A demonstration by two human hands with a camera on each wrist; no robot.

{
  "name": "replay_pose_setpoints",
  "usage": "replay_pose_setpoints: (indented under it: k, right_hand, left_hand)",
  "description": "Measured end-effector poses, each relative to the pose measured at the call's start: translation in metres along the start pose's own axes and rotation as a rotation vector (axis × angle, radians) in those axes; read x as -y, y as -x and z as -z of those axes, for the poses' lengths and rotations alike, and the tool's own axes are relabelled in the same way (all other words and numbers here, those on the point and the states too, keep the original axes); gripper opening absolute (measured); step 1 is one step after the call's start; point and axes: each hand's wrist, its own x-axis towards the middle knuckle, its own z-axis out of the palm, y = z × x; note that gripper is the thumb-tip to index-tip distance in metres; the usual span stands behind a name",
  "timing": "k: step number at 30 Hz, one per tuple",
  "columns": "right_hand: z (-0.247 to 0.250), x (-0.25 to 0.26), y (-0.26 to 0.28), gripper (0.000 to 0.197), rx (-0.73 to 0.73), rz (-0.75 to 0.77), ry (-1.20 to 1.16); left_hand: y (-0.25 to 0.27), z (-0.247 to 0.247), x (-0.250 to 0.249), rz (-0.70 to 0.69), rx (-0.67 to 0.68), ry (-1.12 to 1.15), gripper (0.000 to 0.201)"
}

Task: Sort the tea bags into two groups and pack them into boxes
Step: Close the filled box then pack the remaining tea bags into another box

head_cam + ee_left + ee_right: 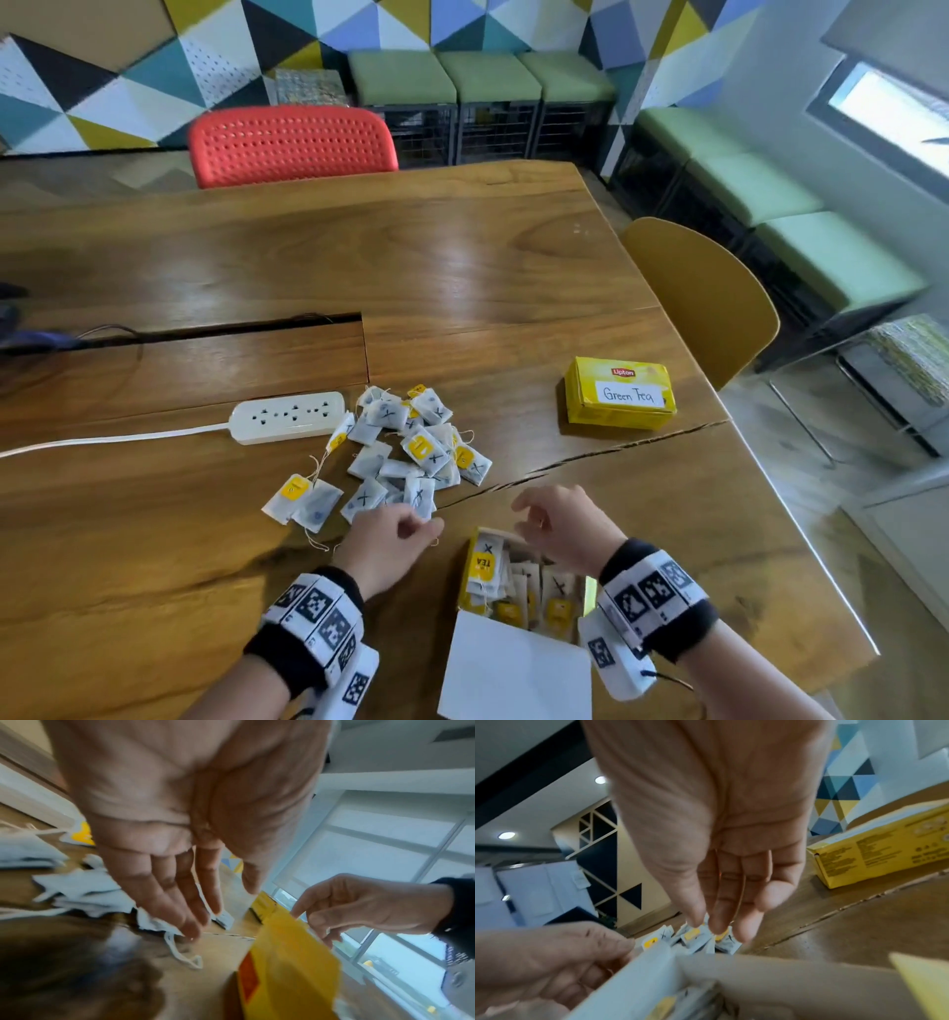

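A loose pile of white tea bags [405,452] with yellow tags, several marked with an X, lies mid-table. An open yellow box [518,586] packed with upright tea bags stands near me, its white lid flap [513,668] folded toward me. My left hand [421,527] reaches to the pile's near edge, fingers straight [190,927] by a tea bag [156,923], holding nothing. My right hand [524,514] hovers over the open box's far end, fingers relaxed [718,923] and empty. A closed yellow box labelled Green Tea [619,393] sits at the right.
A white power strip [287,417] with its cord lies left of the pile. The wooden table [462,257] has a cable slot [205,329] and a crack running right. A red chair [292,144] stands behind, a yellow chair [703,298] at the right edge.
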Motion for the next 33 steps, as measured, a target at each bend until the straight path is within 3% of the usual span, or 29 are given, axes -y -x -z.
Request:
replay_pose_setpoints:
  k: [2,4,8,14,17,22,27,31,33]
  right_hand:
    - [0.007,-0.001,-0.013,0.024,-0.012,-0.007,-0.036]
    - [0.012,-0.003,-0.031,0.027,0.016,-0.005,-0.006]
    - [0.017,0.001,-0.075,0.033,0.158,-0.001,0.166]
    - [0.006,0.018,-0.124,0.022,0.211,0.051,0.255]
    - [-0.004,0.021,-0.140,0.032,0.186,0.015,0.245]
    - [-0.008,0.028,-0.154,0.026,0.222,-0.017,0.207]
    - [0.001,0.025,-0.156,0.030,0.313,0.038,0.277]
    - [0.014,0.011,-0.157,0.011,0.255,0.050,0.097]
    - [0.020,0.003,-0.157,0.015,0.231,0.009,-0.100]
  left_hand:
    - [-0.014,0.004,0.012,-0.034,-0.202,0.046,0.013]
    - [-0.026,0.004,0.020,-0.048,-0.290,-0.006,0.005]
    - [-0.048,-0.006,0.019,-0.056,-0.350,-0.148,0.034]
    - [-0.079,-0.024,0.010,-0.035,-0.466,-0.089,0.042]
    - [-0.090,-0.029,0.006,0.031,-0.479,-0.060,0.043]
    - [-0.103,-0.024,0.002,0.162,-0.451,-0.008,0.050]
    - [-0.104,-0.014,-0.001,0.201,-0.451,-0.002,0.031]
    - [-0.099,-0.007,-0.001,0.125,-0.489,0.288,0.024]
    - [-0.094,-0.001,-0.004,0.080,-0.512,0.509,0.022]
